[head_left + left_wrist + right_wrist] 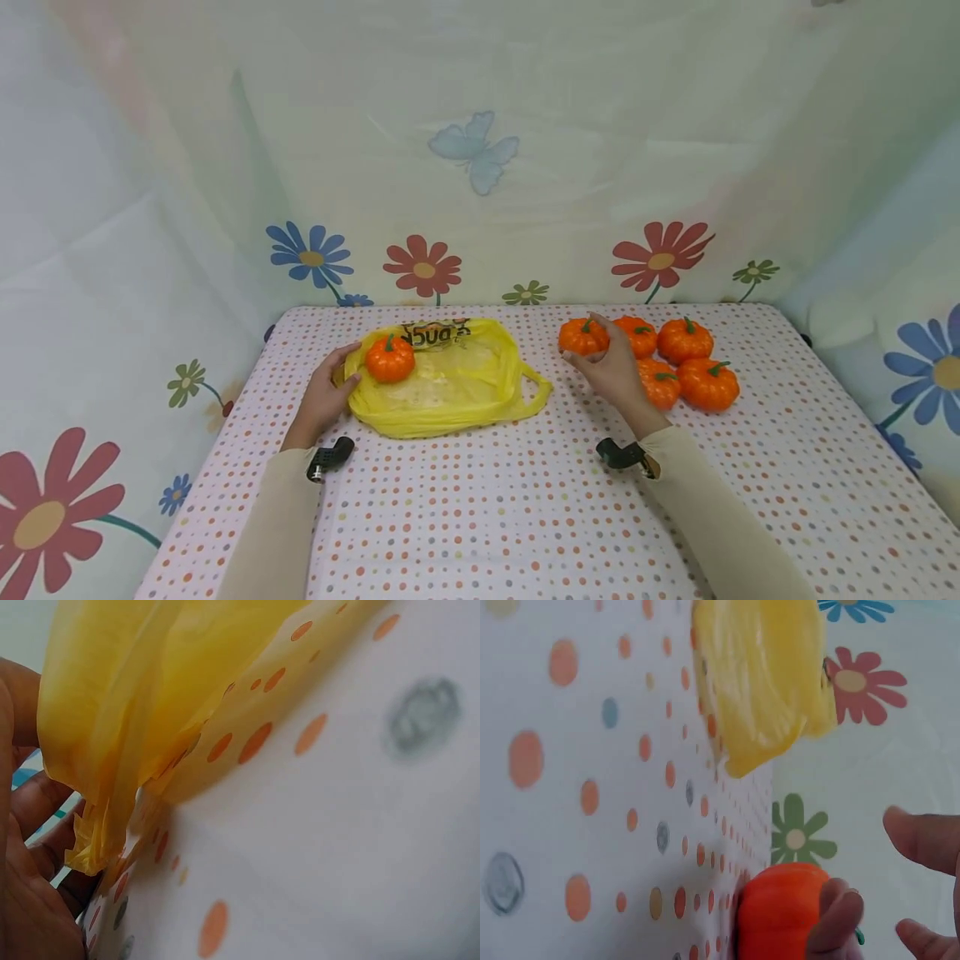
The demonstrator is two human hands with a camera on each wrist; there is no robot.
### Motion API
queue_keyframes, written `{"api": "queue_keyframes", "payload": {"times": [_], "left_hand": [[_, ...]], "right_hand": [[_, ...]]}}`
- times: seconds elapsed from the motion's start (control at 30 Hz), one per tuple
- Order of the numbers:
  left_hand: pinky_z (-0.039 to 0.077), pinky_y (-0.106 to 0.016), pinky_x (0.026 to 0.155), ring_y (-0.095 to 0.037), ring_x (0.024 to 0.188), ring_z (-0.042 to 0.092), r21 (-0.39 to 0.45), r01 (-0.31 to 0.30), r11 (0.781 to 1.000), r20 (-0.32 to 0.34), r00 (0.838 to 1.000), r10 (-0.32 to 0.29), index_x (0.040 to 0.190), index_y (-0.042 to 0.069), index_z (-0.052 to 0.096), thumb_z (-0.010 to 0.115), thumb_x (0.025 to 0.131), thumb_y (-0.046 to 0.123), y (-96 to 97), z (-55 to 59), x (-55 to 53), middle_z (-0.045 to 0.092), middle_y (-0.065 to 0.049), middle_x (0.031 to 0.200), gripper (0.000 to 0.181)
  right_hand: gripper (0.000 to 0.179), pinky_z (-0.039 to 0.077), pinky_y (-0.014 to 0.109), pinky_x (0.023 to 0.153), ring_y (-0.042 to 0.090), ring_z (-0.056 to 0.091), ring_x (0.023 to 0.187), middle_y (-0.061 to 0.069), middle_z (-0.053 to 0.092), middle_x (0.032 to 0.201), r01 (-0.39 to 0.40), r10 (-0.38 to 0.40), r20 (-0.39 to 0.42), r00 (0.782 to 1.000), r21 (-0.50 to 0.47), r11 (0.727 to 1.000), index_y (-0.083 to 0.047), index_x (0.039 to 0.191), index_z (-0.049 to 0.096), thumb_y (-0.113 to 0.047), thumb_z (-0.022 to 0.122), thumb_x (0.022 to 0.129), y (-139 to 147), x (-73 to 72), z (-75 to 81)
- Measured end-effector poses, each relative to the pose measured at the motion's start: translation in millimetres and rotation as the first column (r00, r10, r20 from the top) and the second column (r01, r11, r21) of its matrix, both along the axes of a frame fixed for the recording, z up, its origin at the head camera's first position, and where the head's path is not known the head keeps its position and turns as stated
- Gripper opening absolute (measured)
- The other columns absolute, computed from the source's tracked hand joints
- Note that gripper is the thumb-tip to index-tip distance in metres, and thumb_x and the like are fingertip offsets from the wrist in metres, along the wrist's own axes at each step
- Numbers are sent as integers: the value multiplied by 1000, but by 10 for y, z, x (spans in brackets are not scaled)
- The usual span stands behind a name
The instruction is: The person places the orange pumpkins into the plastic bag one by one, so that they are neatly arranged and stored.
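A yellow plastic bag (465,379) with dark lettering lies flat on the table, one small orange pumpkin (390,358) on or in its left part; I cannot tell which. My left hand (328,393) rests at the bag's left edge. In the left wrist view its fingers (41,799) lie loosely behind the crumpled yellow plastic. Farther right, my right hand (611,367) reaches over another orange pumpkin (581,337), thumb and fingers spread around it. The right wrist view shows this pumpkin (780,907) on the table, partly behind a fingertip.
Several more orange pumpkins, among them one at the front right (707,385), are grouped just right of my right hand. The bag's handle loop (538,396) points towards them. A dotted cloth covers the table (465,508); a flower-printed curtain (562,208) hangs behind.
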State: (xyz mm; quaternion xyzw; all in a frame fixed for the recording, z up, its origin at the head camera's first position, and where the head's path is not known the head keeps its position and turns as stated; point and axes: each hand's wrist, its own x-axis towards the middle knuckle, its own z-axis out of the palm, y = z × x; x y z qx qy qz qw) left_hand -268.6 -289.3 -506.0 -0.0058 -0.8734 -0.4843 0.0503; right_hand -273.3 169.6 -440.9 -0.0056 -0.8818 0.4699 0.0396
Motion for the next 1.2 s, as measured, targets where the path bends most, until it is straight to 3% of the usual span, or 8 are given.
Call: {"api": "queue_keyframes", "payload": {"times": [0.1,0.2,0.33,0.4,0.57,0.7,1.03,1.2], "left_hand": [[17,-54,124,-29,150,26,1,-3,1000,11,1000,3,147,23,44,57,98,11,-19,-6,8,37,-6,158,52],[17,-54,124,-30,150,26,-1,0,1000,13,1000,0,148,23,43,57,98,12,-20,1,12,37,-6,158,52],[16,-53,124,-29,150,26,-3,3,1000,16,1000,-3,147,22,43,56,98,13,3,9,18,37,-7,158,52],[16,-53,124,-30,150,25,-5,5,1000,20,1000,-5,147,22,43,56,98,12,5,19,21,36,-7,159,52],[17,-54,124,-30,150,26,-16,-8,1000,16,1000,9,147,24,43,56,98,13,6,36,20,37,-6,158,52],[17,-54,124,-30,150,27,-19,-9,1000,13,1000,9,147,24,43,57,98,14,-7,20,18,37,-6,158,52],[16,-55,124,-30,150,26,-24,-12,1000,17,1000,12,147,24,43,57,98,14,-15,0,5,37,-6,158,52],[17,-54,124,-30,150,26,-26,-9,1000,17,1000,9,147,24,43,57,98,13,-4,6,10,37,-6,158,52]], "right_hand": [[89,54,25,54,21,59,67,26,27,154,-40,40,37,999,-3,999,-14,158,14,-20,71,90,22,-32,-32],[93,55,28,60,24,61,69,31,39,146,-39,38,74,997,16,999,-16,159,7,-24,70,90,36,-75,-65],[95,57,40,84,27,56,72,30,36,151,7,-11,132,991,36,999,-18,160,3,-31,68,92,71,-137,-121],[96,53,49,98,31,56,87,25,18,162,12,-18,145,989,39,999,-19,160,2,-33,68,92,78,-163,-140],[98,40,60,110,45,37,136,22,10,164,-26,19,127,992,57,998,-17,160,1,-33,69,91,60,-213,-168],[95,30,64,115,47,23,146,22,10,164,-15,8,112,994,59,998,-16,160,5,-29,69,91,26,-246,-193],[85,30,60,116,44,31,142,22,18,162,46,-48,169,985,18,999,-17,160,8,-26,63,95,-26,-332,-321],[80,58,45,90,34,66,98,25,27,157,65,-52,185,981,-60,996,-23,159,8,-18,58,98,-52,-356,-358]]}}
